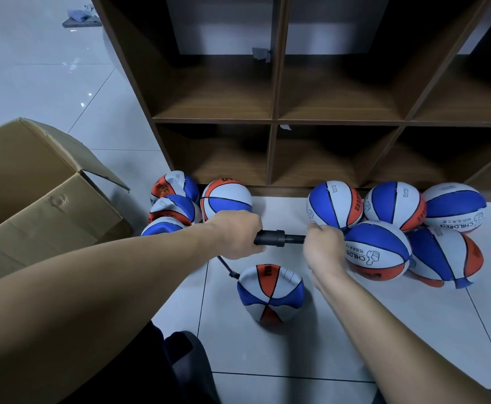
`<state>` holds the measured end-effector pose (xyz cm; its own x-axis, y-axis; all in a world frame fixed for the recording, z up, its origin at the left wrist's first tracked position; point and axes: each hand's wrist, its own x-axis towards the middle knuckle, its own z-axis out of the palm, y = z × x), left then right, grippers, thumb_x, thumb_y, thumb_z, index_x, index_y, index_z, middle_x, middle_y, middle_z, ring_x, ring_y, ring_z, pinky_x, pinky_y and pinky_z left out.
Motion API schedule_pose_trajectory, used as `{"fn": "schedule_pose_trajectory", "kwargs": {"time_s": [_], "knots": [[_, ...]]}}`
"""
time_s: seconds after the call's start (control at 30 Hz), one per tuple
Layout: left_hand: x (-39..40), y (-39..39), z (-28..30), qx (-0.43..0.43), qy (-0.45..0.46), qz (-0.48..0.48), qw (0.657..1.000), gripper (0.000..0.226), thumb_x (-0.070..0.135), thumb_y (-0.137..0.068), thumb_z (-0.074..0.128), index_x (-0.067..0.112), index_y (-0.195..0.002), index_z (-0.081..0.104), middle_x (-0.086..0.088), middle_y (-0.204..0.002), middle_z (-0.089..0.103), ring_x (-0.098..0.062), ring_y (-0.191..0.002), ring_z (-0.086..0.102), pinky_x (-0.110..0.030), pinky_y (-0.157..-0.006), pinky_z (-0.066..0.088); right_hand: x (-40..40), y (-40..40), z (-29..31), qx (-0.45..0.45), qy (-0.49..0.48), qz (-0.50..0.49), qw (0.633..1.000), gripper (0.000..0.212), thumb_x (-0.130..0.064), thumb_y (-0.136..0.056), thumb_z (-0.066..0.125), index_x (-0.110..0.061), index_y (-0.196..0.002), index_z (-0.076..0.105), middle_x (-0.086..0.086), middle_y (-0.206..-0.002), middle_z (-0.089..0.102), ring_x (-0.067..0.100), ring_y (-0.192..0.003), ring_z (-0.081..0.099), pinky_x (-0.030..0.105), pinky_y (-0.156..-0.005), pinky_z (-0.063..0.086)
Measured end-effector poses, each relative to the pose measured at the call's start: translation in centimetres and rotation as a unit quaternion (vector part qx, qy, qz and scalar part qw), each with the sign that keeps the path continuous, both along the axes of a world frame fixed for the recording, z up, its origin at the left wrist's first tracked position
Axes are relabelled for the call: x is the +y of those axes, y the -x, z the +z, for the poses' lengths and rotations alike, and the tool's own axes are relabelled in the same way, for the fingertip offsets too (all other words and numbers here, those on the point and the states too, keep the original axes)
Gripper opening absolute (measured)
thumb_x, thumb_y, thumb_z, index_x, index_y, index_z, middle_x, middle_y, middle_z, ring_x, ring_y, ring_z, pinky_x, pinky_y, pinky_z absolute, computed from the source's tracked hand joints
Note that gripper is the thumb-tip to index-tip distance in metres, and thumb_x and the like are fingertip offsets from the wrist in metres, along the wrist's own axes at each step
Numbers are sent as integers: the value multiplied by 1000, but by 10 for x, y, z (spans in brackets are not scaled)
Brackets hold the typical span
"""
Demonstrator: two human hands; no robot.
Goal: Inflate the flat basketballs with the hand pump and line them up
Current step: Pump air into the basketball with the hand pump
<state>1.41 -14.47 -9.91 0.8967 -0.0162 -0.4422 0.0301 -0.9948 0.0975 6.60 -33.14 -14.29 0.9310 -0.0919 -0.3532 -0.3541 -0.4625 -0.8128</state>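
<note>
I hold a black hand pump (pixel 270 238) level above the floor. My left hand (pixel 235 234) grips its barrel and my right hand (pixel 324 247) is closed on its handle end. A thin hose (pixel 227 267) drops from the pump to a partly flat red, white and blue basketball (pixel 270 293) on the tiles just below my hands. Several round inflated balls (pixel 378 249) are bunched to the right by the shelf. One round ball (pixel 226 199) sits left of centre. Flat, creased balls (pixel 173 204) are piled at the far left.
A brown wooden cubby shelf (pixel 273 121) with bare compartments stands right behind the balls. An open cardboard box (pixel 34 193) sits at the left. The floor is pale glossy tile (pixel 296 345). My dark trouser knee (pixel 186 354) shows at the bottom.
</note>
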Motion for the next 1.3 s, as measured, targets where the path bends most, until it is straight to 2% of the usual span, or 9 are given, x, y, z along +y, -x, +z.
{"fn": "schedule_pose_trajectory", "kwargs": {"time_s": [0.1, 0.23, 0.37, 0.57, 0.8, 1.0, 1.13, 1.23, 1.3], "knots": [[-5, 1, 5, -7, -11, -11, 1000, 27, 50, -104, 59, 25, -95, 62, 3, -77, 59, -17, -68, 57, -34, -62, 47, 8, 9, 5, -8, -2, 12, 1000, 43, -21, -106, 48, -12, -63, 43, 3, -64, 45, 23, -63, 42, 33, -57, 33], [-11, 1, 9, -3, -15, -17, 1000, 28, 49, -104, 58, 22, -98, 63, 2, -78, 60, -19, -70, 59, -35, -64, 51, 18, 18, 6, 1, -37, 11, 999, 43, -24, -108, 48, -15, -66, 44, 2, -68, 47, 22, -63, 43, 36, -60, 36], [-16, 0, 8, -8, -3, -9, 1000, 30, 48, -104, 59, 25, -85, 56, 1, -76, 61, -19, -67, 60, -33, -58, 46, 20, 19, 7, -8, -38, 34, 999, 43, -29, -110, 46, -12, -70, 49, 4, -70, 52, 23, -65, 48, 36, -61, 39], [-9, -2, 8, 0, 4, -15, 1000, 28, 50, -102, 61, 23, -97, 66, 2, -78, 65, -21, -74, 66, -38, -68, 56, 18, 12, -3, 32, -67, 45, 996, 39, -35, -107, 49, -15, -74, 52, 4, -69, 50, 27, -64, 49, 37, -62, 41], [6, -6, 3, 26, 8, 9, 1000, 29, 50, -101, 63, 24, -88, 62, 3, -76, 61, -21, -71, 61, -33, -62, 48, -8, -13, -8, 44, -64, 41, 996, 34, -26, -99, 56, -20, -69, 42, -7, -53, 32, 21, -56, 32, 32, -54, 27], [29, -3, -1, 38, -4, 33, 999, 30, 49, -99, 64, 26, -80, 57, 2, -72, 60, -17, -64, 55, -30, -55, 39, -46, -35, -19, 69, -106, -14, 992, 36, -29, -96, 63, -22, -71, 38, 3, -65, 25, 22, -59, 22, 35, -55, 19], [27, -4, -1, 12, -42, 13, 999, 32, 53, -101, 61, 27, -82, 57, 3, -74, 60, -16, -64, 55, -31, -56, 40, -43, -33, -24, 153, -158, -24, 975, 16, -27, -103, 60, -13, -96, 61, -1, -62, 33, 16, -50, 24, 31, -48, 18], [22, -2, 1, 8, -76, -9, 997, 31, 52, -102, 59, 27, -86, 58, 3, -75, 61, -17, -63, 55, -32, -57, 42, -34, -21, -28, 198, -125, -12, 972, 28, -42, -106, 53, -18, -92, 50, -2, -58, 32, 13, -44, 23, 24, -43, 17], [15, 0, 0, 16, -75, -11, 997, 29, 51, -104, 58, 25, -91, 59, 3, -77, 60, -18, -66, 57, -34, -59, 46, -23, -12, -27, 183, -107, -10, 977, 31, -39, -107, 51, -19, -85, 42, -3, -57, 28, 15, -45, 22, 24, -41, 19]]}}
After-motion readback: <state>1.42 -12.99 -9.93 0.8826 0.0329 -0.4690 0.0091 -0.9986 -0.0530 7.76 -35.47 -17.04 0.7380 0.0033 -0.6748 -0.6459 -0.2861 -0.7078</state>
